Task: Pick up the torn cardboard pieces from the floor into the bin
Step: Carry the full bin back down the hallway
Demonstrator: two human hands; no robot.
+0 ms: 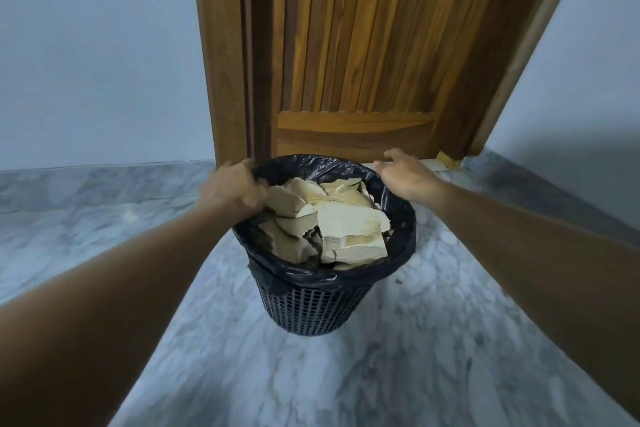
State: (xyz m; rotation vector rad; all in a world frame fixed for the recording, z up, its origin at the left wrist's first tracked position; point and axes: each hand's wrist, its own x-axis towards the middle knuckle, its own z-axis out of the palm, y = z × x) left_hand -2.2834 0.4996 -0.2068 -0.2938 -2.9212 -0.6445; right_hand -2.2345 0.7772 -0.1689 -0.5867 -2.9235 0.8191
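A dark mesh bin (pixel 311 312) lined with a black plastic bag (pixel 401 229) stands on the marble floor in front of a wooden door. Several torn cardboard pieces (pixel 346 218) fill it almost to the rim. My left hand (pixel 232 189) is curled over the bin's left rim and grips the bag's edge there; it is blurred. My right hand (pixel 405 172) hovers at the far right rim with fingers spread and relaxed, holding nothing. Whether it touches the bag I cannot tell.
A closed wooden door (pixel 353 55) with its frame rises right behind the bin. Pale walls stand to the left and right. Grey-white marble floor (pixel 311 374) lies all around the bin, with no cardboard visible on it.
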